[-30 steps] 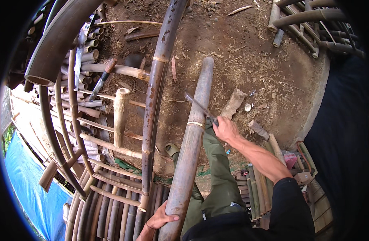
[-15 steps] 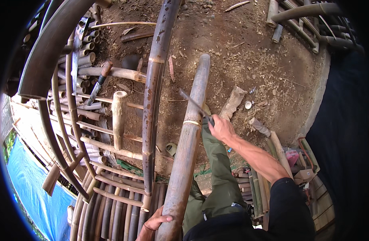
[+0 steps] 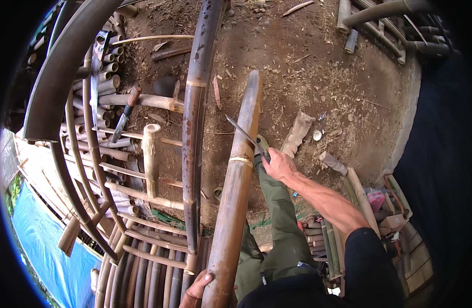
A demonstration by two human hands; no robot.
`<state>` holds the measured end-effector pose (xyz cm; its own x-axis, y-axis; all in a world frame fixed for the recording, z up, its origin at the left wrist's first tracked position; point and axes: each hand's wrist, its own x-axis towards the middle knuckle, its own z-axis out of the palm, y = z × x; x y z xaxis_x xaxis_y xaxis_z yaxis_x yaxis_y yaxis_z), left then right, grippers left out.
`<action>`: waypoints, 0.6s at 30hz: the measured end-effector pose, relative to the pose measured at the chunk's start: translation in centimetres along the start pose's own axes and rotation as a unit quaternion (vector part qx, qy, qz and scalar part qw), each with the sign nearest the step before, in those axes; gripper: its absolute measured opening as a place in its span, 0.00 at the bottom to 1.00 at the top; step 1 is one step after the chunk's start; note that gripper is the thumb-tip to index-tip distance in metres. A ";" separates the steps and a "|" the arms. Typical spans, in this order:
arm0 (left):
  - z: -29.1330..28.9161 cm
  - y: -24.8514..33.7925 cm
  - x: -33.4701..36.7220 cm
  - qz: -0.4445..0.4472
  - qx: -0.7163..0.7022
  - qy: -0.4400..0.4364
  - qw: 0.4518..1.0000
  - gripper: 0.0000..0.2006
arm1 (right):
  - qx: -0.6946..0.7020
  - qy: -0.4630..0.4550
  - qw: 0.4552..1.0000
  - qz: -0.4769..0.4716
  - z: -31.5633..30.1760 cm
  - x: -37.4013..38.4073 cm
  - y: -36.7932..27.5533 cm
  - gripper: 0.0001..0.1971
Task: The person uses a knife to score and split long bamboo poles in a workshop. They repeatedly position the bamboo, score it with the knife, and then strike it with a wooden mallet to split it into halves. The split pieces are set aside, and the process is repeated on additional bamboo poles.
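A thick bamboo pole (image 3: 231, 205) slants up from the lower edge, its far end over the dirt ground. My left hand (image 3: 197, 290) is closed around its near end, with the thumb on top and the other fingers partly hidden. In my right hand (image 3: 279, 165) is the dark handle of a knife (image 3: 241, 128). Its blade lies across the pole beyond the pale node ring, with the tip sticking out past the left side. A lighter, tan strip shows along the pole's right edge near the far end.
Left of the pole, a bamboo frame (image 3: 192, 102) rises. Near it are a pale wooden mallet-like piece (image 3: 152, 159), a second knife (image 3: 126, 114) with a wooden handle and a saw (image 3: 96, 82). Cut bamboo pieces (image 3: 298, 133) and shavings litter the ground. A blue tarp (image 3: 46, 241) hangs lower left.
The pole's far end has shifted slightly left, and more of its tan right edge shows. The knife blade, blurred before, is now sharp and slightly lower and further left.
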<state>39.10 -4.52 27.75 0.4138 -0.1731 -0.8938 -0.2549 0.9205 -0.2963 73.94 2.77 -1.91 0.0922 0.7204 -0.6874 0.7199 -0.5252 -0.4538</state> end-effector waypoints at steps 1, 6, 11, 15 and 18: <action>0.9 0.7 0.5 -0.001 0.013 0.008 1.000 0.42 | 0.037 -0.006 0.990 -0.134 -0.1 -0.2 0.1 0.12; -1.0 0.8 1.2 -0.048 0.033 -0.045 0.997 0.44 | 0.052 0.039 0.989 -0.130 -0.4 -0.5 0.1 0.15; -0.5 1.6 1.0 -0.045 0.011 -0.040 0.998 0.45 | 0.009 -0.001 0.933 -0.359 -1.1 -1.9 -1.2 0.11; -2.1 1.0 1.1 0.056 0.147 -0.004 0.988 0.46 | 0.016 -0.025 1.000 0.000 -0.4 1.3 -0.2 0.13; -3.2 0.4 0.6 0.063 0.162 0.014 0.985 0.46 | 0.051 -0.057 0.940 -0.332 -1.8 -2.8 -2.5 0.14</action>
<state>36.48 -5.37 26.07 0.3714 -0.0549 -0.9269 -0.0083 0.9980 -0.0624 73.11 2.87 2.21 -0.4330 0.8545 -0.2870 0.5219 -0.0219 -0.8527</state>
